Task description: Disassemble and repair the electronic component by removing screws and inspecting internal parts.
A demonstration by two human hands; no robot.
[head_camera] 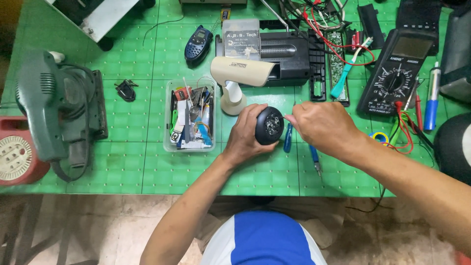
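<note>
1. I start with the green gridded work mat (147, 172). At its 9 o'clock edge sits a dark green electric sander (54, 108). At 2 o'clock lies a black multimeter with red leads (395, 73).
2. At 12 o'clock I see a cream bullet-shaped camera housing on a round stand (240, 73). Its front is open, so I judge the round part has come out of it and work on that part is under way. Nothing shows it refitted.
3. At 10 o'clock from the hands stands a clear plastic tray of small tools (190, 115).
4. My left hand (245, 135) is wrapped around a black round lens module with small lights in its face (269, 125), fingers clamped on its left side and back, just below the mat's centre.
5. My right hand (321, 125) sits at 3 o'clock of the module, fingertips pinched together at its rim. What they pinch, I cannot tell.
6. A blue-handled screwdriver (288, 137) lies on the mat just under the right hand.
</note>
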